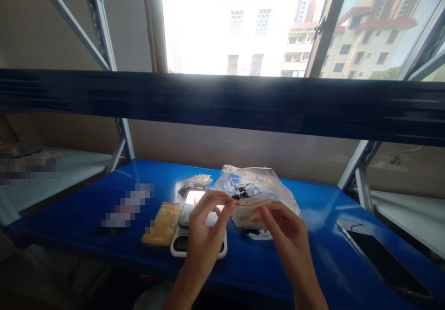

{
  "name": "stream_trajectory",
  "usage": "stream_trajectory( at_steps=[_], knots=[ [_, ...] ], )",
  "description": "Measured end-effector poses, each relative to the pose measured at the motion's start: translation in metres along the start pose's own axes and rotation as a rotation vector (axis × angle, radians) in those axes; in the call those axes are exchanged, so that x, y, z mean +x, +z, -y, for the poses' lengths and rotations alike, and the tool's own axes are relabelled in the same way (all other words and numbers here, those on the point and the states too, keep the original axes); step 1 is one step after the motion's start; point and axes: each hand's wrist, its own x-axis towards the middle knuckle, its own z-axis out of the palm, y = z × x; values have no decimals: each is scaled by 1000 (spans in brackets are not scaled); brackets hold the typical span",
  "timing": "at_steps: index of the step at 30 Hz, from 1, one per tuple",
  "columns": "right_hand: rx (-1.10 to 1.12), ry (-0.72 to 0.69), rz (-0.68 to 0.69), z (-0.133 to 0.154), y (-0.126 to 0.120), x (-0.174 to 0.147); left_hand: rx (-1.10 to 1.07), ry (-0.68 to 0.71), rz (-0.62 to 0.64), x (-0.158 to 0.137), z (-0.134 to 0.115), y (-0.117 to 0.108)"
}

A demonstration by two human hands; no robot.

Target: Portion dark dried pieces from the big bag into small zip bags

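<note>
Between my two hands is a small clear zip bag [247, 211] with a red line along its top edge. My left hand [210, 219] pinches the bag's left top corner, thumb against fingers. At the right end of the same edge, my right hand [287, 229] grips it between thumb and fingers. Just behind the bag lies a larger clear plastic bag [274, 187] with dark pieces [241, 192] in it. A white kitchen scale [179, 250] stands under and left of my left hand, which partly covers it.
Left of the scale lies a zip bag of yellowish material [163, 224]. Another small bag with brownish contents [195, 183] sits behind the scale. A dark tablet or phone [382, 256] lies at the right of the blue table [243, 273]. A blue shelf beam [222, 101] crosses above.
</note>
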Motion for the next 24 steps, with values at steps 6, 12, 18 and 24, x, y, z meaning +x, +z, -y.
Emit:
stream_trajectory(
  at_steps=[6, 12, 18, 24],
  knots=[
    [8, -11, -11, 2, 2, 0, 12, -35, 13, 0, -3, -3],
    [83, -5, -52, 9, 12, -1, 19, -46, -10, -6, 0, -10],
    [140, 27, -95, 8, 19, -3, 3, -59, 0, -8, 3, -11],
    [96, -6, -74, 6, 21, -1, -29, -111, -5, -7, 3, -16]
  ],
)
